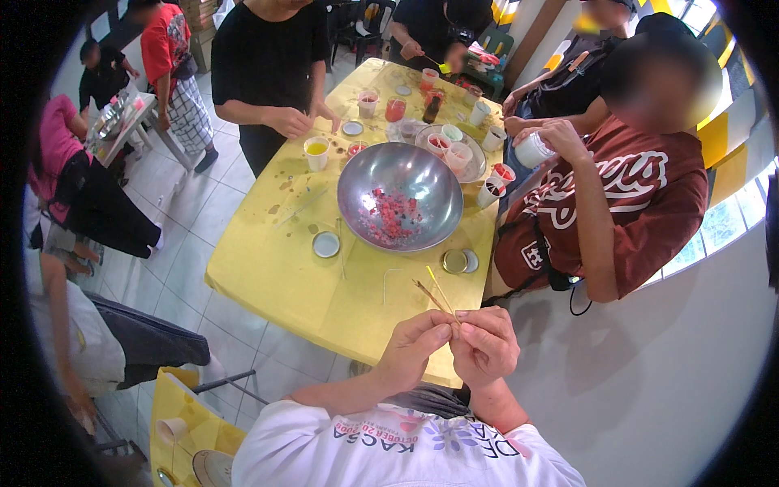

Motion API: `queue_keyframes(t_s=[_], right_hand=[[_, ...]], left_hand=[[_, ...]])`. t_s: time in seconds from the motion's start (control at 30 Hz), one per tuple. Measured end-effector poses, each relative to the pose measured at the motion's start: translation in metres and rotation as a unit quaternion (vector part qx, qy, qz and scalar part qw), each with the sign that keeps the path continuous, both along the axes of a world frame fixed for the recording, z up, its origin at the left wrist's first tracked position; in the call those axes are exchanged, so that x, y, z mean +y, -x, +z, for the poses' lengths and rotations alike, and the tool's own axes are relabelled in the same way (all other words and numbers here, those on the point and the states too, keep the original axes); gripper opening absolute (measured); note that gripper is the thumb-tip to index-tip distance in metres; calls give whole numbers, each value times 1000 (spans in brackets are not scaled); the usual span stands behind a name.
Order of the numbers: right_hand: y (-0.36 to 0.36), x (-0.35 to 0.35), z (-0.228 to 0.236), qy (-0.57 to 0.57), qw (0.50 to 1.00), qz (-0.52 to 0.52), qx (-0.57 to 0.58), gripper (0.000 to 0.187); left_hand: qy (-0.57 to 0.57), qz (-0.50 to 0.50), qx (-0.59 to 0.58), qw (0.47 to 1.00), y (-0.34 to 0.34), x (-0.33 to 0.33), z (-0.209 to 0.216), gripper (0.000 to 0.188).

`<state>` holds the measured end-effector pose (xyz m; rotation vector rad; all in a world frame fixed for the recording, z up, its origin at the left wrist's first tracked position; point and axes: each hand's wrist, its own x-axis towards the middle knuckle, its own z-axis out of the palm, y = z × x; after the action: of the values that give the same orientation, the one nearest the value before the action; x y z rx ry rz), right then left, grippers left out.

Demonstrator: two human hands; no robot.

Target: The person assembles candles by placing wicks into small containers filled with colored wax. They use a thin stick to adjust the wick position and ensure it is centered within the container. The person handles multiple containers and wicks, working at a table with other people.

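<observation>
My left hand (412, 347) and my right hand (488, 345) meet over the near edge of the table, fingertips pinched together. Between them they grip thin sticks: one brownish stick (433, 297) with a dark tip and one with a yellow tip (432, 276). Both point up and away from me. Just beyond lies a thin pale bent strand (385, 286) on the yellow tablecloth (300, 304). Farther on stands a large metal bowl (357, 191) holding small red chunks (393, 213). Round lids lie nearby, a pale one (326, 244) left and a gold-rimmed one (454, 260) right.
A cup of yellow liquid (316, 152) stands left of the bowl; cups with red contents (439, 144) stand behind it. On the right, a person in a maroon shirt (625, 203) holds a white container (533, 150). Other people stand around the table. A yellow-covered surface (174, 398) is at lower left.
</observation>
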<state>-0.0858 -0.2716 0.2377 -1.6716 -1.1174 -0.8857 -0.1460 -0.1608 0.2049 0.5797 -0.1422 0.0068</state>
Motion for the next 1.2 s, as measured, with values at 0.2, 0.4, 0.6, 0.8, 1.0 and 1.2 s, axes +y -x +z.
queue_keyframes(t_s=[0.2,0.4,0.6,0.8,1.0,1.2], right_hand=[[-4,0,-2,4,1000,0,7,37],[-7,0,-3,3,1000,4,3,37],[-10,1,-3,1,1000,1,-3,37],[-10,-1,-5,5,1000,-5,-3,37],[-9,-2,-6,6,1000,-15,-4,41],[-7,-2,-7,6,1000,-14,-8,43]], left_hand=[[-3,4,-2,1000,-5,0,1,18],[-12,8,4,1000,-8,0,0,17],[-35,7,2,999,-10,1,0,18],[-47,4,2,999,-12,3,-4,17],[-60,11,7,998,-13,9,-4,15],[-57,10,-4,998,-11,9,-5,15]])
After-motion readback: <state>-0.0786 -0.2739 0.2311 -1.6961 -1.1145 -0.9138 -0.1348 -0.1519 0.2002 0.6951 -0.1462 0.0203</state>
